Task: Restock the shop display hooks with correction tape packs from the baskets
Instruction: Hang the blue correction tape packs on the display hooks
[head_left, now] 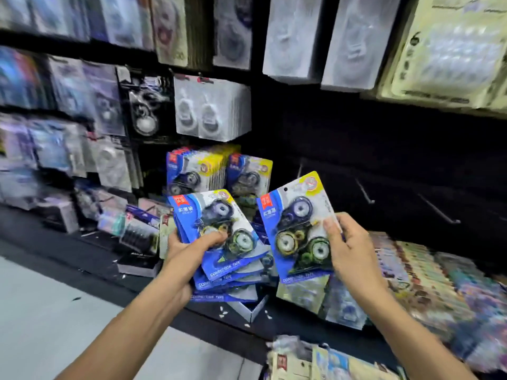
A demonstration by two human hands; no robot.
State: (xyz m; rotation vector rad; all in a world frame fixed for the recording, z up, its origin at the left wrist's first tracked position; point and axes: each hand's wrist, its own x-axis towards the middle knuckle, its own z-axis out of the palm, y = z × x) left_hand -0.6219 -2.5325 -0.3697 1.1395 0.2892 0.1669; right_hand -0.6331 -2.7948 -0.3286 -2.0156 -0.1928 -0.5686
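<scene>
My left hand (189, 249) grips a fanned stack of blue correction tape packs (219, 242), thumb across the top pack's front. My right hand (348, 248) pinches a single blue pack (296, 229) by its right edge and holds it upright, apart from the stack. Behind them, more of the same packs (216, 168) hang in two rows on the dark display wall. Two bare metal hooks (365, 192) (439, 212) stick out of the wall to the right of the single pack.
Other blurred stationery packs (211, 108) hang above and to the left. A dark ledge (90, 250) below holds loose boxes and packs. More packs lie at the right (428, 272) and at the bottom (315, 360). A pale floor (55, 311) lies at the lower left.
</scene>
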